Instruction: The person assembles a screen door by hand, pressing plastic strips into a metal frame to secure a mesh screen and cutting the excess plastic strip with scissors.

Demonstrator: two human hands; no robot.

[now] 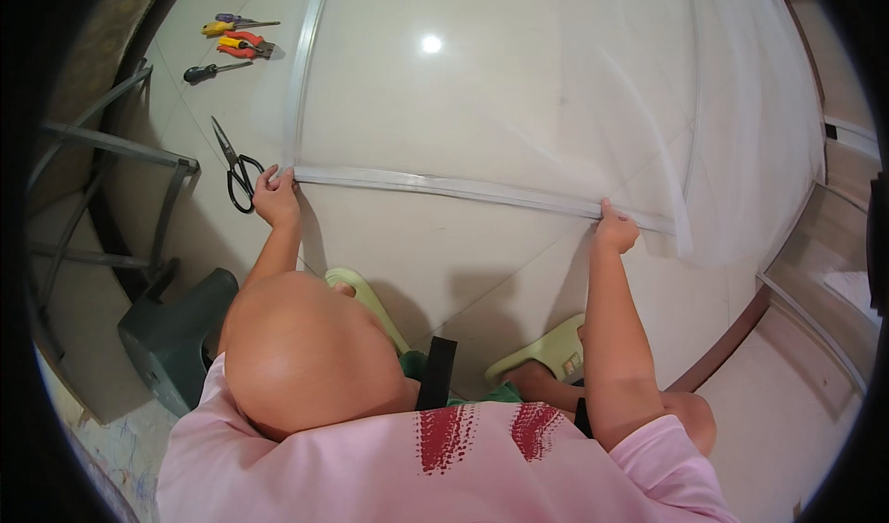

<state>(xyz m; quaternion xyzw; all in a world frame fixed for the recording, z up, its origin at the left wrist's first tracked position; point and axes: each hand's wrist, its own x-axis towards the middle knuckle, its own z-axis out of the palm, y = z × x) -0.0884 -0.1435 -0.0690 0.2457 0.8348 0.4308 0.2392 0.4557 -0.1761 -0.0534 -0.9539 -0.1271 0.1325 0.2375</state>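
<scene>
Silver frame [444, 187] flat on the floor [389, 236], in front of the person. Left hand [277, 203] grasping its near-left corner, fingers and thumb on the metal. Right hand [617, 230] gripping the near bar toward its right end. Sheer white netting [755, 162] spreads over the frame and past its right side; exact edge on the left hard to make out. Black-handled scissors [243, 182] just beside left hand, blades pointing away from the person. Farther out, left of frame: black screwdriver [199, 74], red-and-yellow pliers [259, 50], yellow-handled screwdriver [219, 28], purple-handled one [228, 18] next to it. Green slippers [542, 349] on the person's feet, nearer than the frame. Dark green stool [167, 342] at lower left.
</scene>
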